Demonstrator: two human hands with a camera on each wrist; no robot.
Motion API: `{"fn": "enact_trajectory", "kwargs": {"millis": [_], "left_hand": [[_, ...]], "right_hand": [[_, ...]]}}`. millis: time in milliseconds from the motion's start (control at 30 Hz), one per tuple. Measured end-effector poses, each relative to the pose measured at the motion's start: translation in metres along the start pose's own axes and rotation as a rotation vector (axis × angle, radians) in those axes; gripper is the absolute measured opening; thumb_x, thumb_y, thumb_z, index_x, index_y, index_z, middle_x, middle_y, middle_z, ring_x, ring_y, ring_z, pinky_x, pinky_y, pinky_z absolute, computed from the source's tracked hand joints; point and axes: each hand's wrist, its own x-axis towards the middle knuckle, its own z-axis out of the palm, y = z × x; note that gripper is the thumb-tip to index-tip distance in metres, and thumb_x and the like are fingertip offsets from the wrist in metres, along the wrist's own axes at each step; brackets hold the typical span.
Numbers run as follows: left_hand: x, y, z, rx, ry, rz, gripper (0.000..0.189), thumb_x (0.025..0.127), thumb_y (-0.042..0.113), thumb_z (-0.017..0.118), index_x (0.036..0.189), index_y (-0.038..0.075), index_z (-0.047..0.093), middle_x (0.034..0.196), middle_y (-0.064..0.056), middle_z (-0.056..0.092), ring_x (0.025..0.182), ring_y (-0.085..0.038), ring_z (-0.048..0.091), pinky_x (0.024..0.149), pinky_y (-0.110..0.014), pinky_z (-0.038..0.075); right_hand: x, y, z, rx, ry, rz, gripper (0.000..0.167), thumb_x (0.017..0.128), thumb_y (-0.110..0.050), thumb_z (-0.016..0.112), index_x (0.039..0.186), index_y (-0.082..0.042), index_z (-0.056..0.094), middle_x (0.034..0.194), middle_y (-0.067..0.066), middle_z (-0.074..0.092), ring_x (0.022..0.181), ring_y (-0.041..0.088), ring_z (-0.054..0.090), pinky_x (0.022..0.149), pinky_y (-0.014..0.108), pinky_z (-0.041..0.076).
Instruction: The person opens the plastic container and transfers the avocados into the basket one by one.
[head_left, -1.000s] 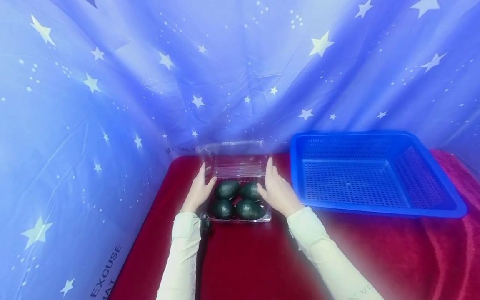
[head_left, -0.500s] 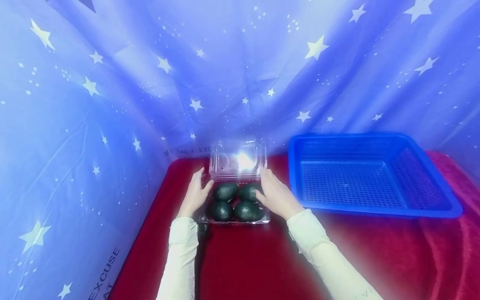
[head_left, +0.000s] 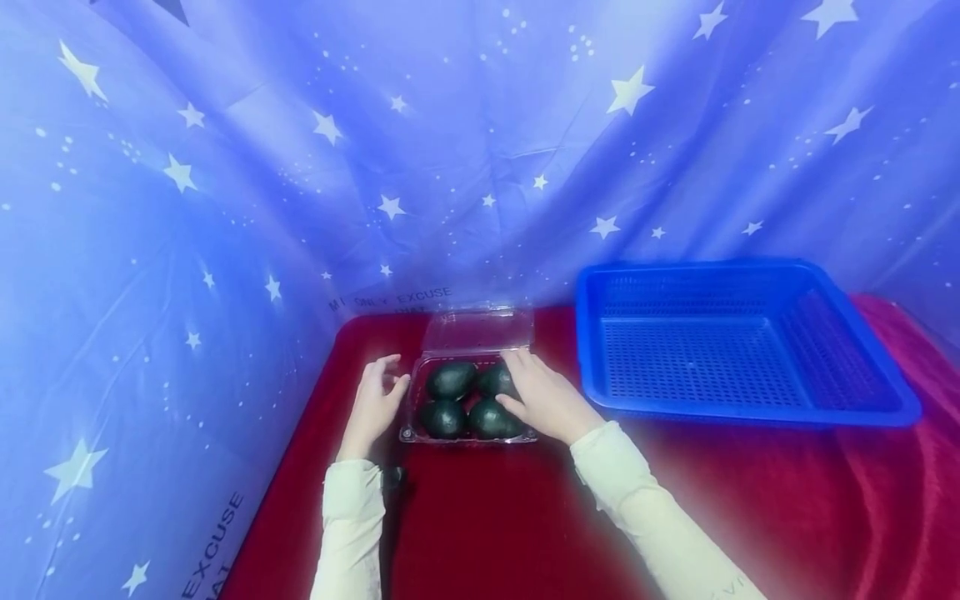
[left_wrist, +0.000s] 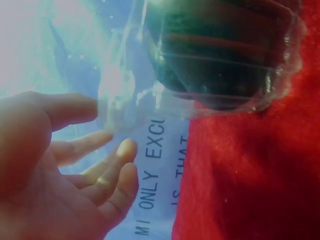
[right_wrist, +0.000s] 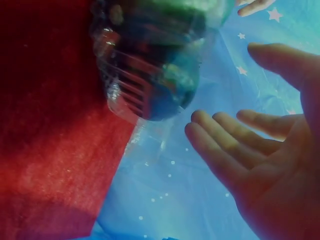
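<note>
A clear plastic clamshell box (head_left: pixel 407 421) holds several dark green, oval fruits (head_left: pixel 453 380) that look like avocados. Its hinged lid (head_left: pixel 480 331) is folded back behind it. My left hand (head_left: pixel 372 408) hovers just off the box's left side, fingers loosely bent and holding nothing. Over the right edge reaches my right hand (head_left: pixel 551 398), partly covering the fruits on that side. In the right wrist view the fingers of that hand (right_wrist: pixel 265 155) are extended, apart from the box wall. The left wrist view has the left hand's fingertips (left_wrist: pixel 128 148) close to the clear plastic.
A blue perforated plastic basket (head_left: pixel 690 367) stands right of the box with nothing in it. Red cloth (head_left: pixel 480 525) covers the table. Blue star-patterned fabric (head_left: pixel 480 125) hangs behind and along the left.
The lid has tipped farther back. My left hand has drawn away to the left and toward me. My right hand has shifted slightly left, over the box's right edge.
</note>
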Motion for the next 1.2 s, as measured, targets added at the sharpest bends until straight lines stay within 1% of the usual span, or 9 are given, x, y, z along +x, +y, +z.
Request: {"fn": "enact_trajectory", "kwargs": {"millis": [67,133,200,300,467,600,733,967,1200], "left_hand": [[-0.002,-0.003,0.000,-0.011,-0.003,-0.029,0.043,0.097,0.012,0.063,0.136,-0.001,0.052,0.123,-0.022,0.055,0.107,-0.035,0.061,0.098,-0.050,0.050],[-0.005,-0.007,0.000,-0.018,-0.007,-0.047,0.042,0.097,0.013,0.063,0.136,0.000,0.053,0.122,-0.022,0.057,0.108,-0.036,0.061,0.099,-0.051,0.050],[-0.007,-0.010,-0.001,-0.028,-0.006,-0.059,0.041,0.097,0.013,0.063,0.135,0.001,0.054,0.122,-0.021,0.058,0.110,-0.036,0.061,0.100,-0.051,0.049],[-0.011,-0.015,-0.001,-0.034,-0.004,-0.064,0.039,0.097,0.013,0.063,0.134,0.000,0.056,0.120,-0.021,0.062,0.108,-0.035,0.063,0.099,-0.051,0.050],[-0.014,-0.018,-0.001,-0.073,-0.026,-0.060,0.035,0.099,0.016,0.062,0.130,0.001,0.060,0.113,-0.018,0.067,0.101,-0.032,0.067,0.091,-0.046,0.055],[-0.012,-0.020,-0.001,-0.120,-0.053,-0.061,0.035,0.099,0.017,0.061,0.130,0.000,0.060,0.109,-0.019,0.068,0.093,-0.030,0.069,0.081,-0.035,0.059],[-0.011,-0.020,-0.001,-0.160,-0.088,-0.059,0.037,0.099,0.016,0.062,0.131,-0.001,0.060,0.108,-0.021,0.069,0.089,-0.028,0.070,0.073,-0.026,0.057],[-0.007,-0.020,0.001,-0.241,-0.102,-0.096,0.034,0.098,0.014,0.063,0.128,-0.004,0.062,0.108,-0.026,0.069,0.076,-0.017,0.069,0.062,-0.022,0.054],[-0.008,-0.023,0.004,-0.291,-0.117,-0.138,0.033,0.097,0.011,0.064,0.125,-0.007,0.063,0.105,-0.028,0.069,0.071,-0.012,0.066,0.061,-0.023,0.055]], "right_hand": [[-0.002,0.000,0.004,-0.011,0.009,-0.020,0.070,0.091,-0.028,0.072,0.146,0.001,0.041,0.143,0.020,0.050,0.133,0.033,0.050,0.107,0.044,0.046],[-0.005,0.000,0.007,-0.033,0.017,-0.034,0.063,0.090,-0.031,0.074,0.138,0.001,0.049,0.130,0.017,0.057,0.121,0.030,0.056,0.101,0.041,0.051],[-0.007,-0.002,0.010,-0.056,0.028,-0.048,0.060,0.088,-0.034,0.075,0.134,0.000,0.053,0.120,0.014,0.059,0.111,0.026,0.058,0.094,0.037,0.055],[-0.008,-0.005,0.014,-0.067,0.034,-0.068,0.056,0.087,-0.036,0.075,0.129,-0.003,0.057,0.111,0.010,0.058,0.103,0.022,0.057,0.086,0.033,0.058],[-0.010,-0.008,0.019,-0.070,-0.004,-0.065,0.053,0.089,-0.038,0.073,0.127,-0.004,0.059,0.113,0.009,0.060,0.103,0.022,0.061,0.084,0.035,0.059],[-0.011,-0.011,0.022,-0.078,-0.051,-0.066,0.054,0.089,-0.042,0.072,0.128,-0.005,0.061,0.116,0.010,0.063,0.105,0.024,0.063,0.083,0.038,0.059],[-0.011,-0.014,0.025,-0.084,-0.076,-0.082,0.053,0.088,-0.046,0.072,0.124,-0.007,0.065,0.111,0.009,0.065,0.102,0.024,0.065,0.081,0.039,0.060],[-0.010,-0.015,0.027,-0.104,-0.042,-0.096,0.051,0.085,-0.046,0.076,0.118,-0.008,0.067,0.105,0.008,0.066,0.096,0.024,0.066,0.078,0.039,0.061],[-0.010,-0.014,0.030,-0.076,-0.028,-0.098,0.051,0.082,-0.046,0.078,0.115,-0.009,0.068,0.104,0.008,0.066,0.096,0.024,0.065,0.079,0.039,0.060]]}}
